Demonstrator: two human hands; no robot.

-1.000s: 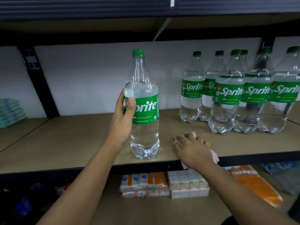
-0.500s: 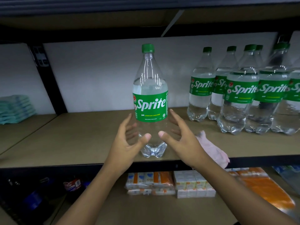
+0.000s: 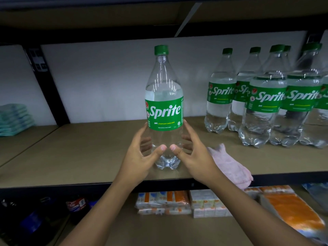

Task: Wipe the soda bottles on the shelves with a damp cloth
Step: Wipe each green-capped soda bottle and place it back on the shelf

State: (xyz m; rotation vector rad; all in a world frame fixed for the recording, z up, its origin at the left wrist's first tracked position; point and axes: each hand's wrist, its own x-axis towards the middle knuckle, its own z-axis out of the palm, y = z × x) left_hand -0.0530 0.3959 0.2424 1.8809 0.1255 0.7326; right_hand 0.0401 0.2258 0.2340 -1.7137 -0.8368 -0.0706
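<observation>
Tan board forms the shelf (image 3: 85,157), backed by a white panel (image 3: 106,77), and near its front edge a Sprite bottle (image 3: 164,110) stands upright, green cap on, label facing the camera. The left hand (image 3: 140,157) and right hand (image 3: 194,157) cup its clear lower body from either side, fingers spread wide and curved round it, the index fingers reaching the bottom of the label. The thumb tips lie on the front, nearly meeting. The fingers behind the bottle show only as blurred shapes through the plastic, so how firmly they press is hard to make out. Just right of the right hand a pink cloth (image 3: 229,167) lies crumpled on the shelf, partly hidden by that wrist and hanging a little over the front edge. Further right and back stands a cluster of more Sprite bottles (image 3: 266,103), overlapping one another and cut off by the frame's right side, so their count is unclear. A black upright (image 3: 48,82) divides the shelf from a bay at far left holding a teal stack (image 3: 14,118), cropped by the edge. Below, in dim light, sit small cartons (image 3: 177,201), orange packets (image 3: 292,210) and a dark cola bottle (image 3: 76,205), barely legible.
</observation>
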